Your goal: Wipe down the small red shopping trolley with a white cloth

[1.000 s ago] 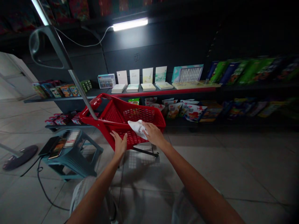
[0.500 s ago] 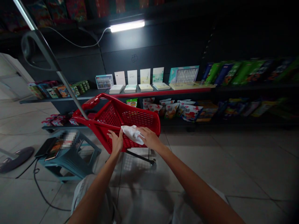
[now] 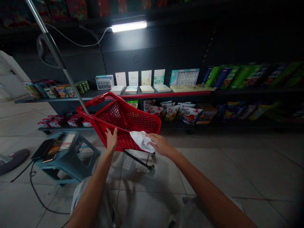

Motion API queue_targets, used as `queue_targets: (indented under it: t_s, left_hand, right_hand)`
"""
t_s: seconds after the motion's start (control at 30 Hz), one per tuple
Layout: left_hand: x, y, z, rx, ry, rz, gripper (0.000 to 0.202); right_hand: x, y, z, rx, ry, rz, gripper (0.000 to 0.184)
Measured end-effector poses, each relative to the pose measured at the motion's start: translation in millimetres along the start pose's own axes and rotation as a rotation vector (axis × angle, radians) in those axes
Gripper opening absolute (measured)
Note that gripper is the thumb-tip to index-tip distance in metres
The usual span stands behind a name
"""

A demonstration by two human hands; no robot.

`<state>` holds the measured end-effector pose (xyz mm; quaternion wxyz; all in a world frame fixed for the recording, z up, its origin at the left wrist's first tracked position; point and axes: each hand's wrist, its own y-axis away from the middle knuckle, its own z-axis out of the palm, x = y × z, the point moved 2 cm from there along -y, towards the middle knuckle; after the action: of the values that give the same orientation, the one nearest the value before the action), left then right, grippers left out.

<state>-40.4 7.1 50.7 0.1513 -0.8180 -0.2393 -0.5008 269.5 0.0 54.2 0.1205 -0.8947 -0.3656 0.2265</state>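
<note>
A red plastic shopping cart with perforated basket walls stands in front of me. My right hand grips a crumpled white cloth by its right end. The cloth lies over or just in front of the basket's near side, below the rim; whether it presses on the plastic I cannot tell. At the left part of the same side is my left hand, empty, thumb and fingers apart, close to or touching the cart.
A metal pole with a grey handle crosses in front of the cart's handle end. At left, a blue-grey stool bears devices with a cable. Shelves behind hold books, snack bags and boxes, under a lit tube lamp.
My hands have moved apart: the left went left, away from the cloth. The right moved right and slightly down, carrying the cloth along the cart's side. The view shifted slightly.
</note>
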Motion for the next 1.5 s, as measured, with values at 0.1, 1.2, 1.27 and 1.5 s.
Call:
queue_targets:
  t_s: [0.1,1.2,1.27,1.5]
  left_hand:
    - [-1,7,3.2,0.003,0.019,-0.005,0.098]
    - [-1,21,49.1,-0.082,-0.001,0.090,0.111]
    - [-2,21,49.0,-0.080,-0.006,0.096,0.110]
    - [-4,22,47.8,-0.085,0.006,0.129,0.110]
  right_hand:
    - [-1,11,-3,0.009,0.023,-0.009,0.046]
    - [77,24,-6,0.306,-0.066,0.095,0.045]
    - [96,22,4,0.436,-0.158,0.251,0.044]
    - [104,20,75,0.547,-0.465,0.805,0.035]
